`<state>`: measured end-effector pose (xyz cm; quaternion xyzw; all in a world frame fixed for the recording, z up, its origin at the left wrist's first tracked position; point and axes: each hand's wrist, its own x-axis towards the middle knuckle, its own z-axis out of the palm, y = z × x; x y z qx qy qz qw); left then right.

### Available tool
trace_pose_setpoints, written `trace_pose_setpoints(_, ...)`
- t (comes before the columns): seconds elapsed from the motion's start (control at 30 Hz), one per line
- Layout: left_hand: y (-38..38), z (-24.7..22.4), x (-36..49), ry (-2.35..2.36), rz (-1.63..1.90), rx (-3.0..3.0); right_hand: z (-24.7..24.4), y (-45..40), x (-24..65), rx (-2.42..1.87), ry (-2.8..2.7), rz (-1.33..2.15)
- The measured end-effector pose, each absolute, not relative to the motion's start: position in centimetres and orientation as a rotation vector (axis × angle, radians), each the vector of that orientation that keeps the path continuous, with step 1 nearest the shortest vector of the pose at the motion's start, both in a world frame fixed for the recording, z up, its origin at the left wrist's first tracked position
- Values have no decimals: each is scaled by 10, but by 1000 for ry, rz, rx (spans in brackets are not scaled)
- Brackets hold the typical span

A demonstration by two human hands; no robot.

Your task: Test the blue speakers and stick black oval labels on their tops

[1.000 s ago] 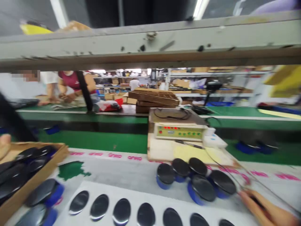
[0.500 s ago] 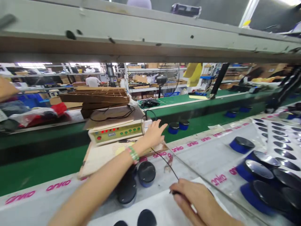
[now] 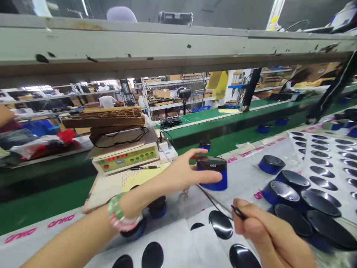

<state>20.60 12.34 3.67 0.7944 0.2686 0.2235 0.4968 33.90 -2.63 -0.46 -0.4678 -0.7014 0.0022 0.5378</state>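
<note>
My left hand (image 3: 184, 172), with a beaded bracelet (image 3: 120, 214) at the wrist, grips a small round blue device with a black top (image 3: 214, 184) between thumb and fingers, raised above the bench. Small marks show on its black band. My right hand (image 3: 269, 229), low on the right, pinches a black cable plug (image 3: 238, 213). Its thin black cable (image 3: 208, 195) runs up to the left, passing below the device. Plug and device are apart. Several similar devices (image 3: 157, 207) sit under my left forearm, partly hidden by it.
A tester box with red lights (image 3: 126, 158) stands on a board at the left. White sheets of black oval stickers (image 3: 320, 171) and grouped blue devices (image 3: 281, 191) lie right. Beyond runs a green conveyor (image 3: 192, 143) with another device (image 3: 205, 144). A shelf beam (image 3: 167, 46) crosses overhead.
My left hand, formerly empty and reaching toward two devices on the green conveyor, now holds one nearer to me. My right hand, still pinching the plug, has moved right and slightly up.
</note>
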Motion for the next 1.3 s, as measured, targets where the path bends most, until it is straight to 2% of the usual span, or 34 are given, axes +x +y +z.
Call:
trace_pose_setpoints(0.17,47,60,129,575,664,1580,17,-29,311,-982,-1866,133)
trace_pose_setpoints(0.4,-2,27,78,774,948,1528,28,-47,275,-919,-2076,53)
trace_pose_setpoints(0.67,-24,13,67,900,1223,1621,27,-56,263,-947,-2179,-44)
trace_pose_setpoints(0.83,-26,-5,66,997,1390,1909,21,-55,255,-952,-2152,-218)
trace_pose_setpoints(0.97,-22,-8,63,936,1664,2332,10,-51,253,-948,-2125,6)
trace_pose_setpoints(1.07,-27,2,62,839,1628,2797,-2,-45,253,-939,-2143,220)
trace_pose_setpoints(1.17,-39,9,66,753,1687,3076,-10,-42,251,-829,-2070,211)
trace_pose_setpoints(1.3,-47,11,70,722,1770,3020,-12,-42,245,-725,-1976,146)
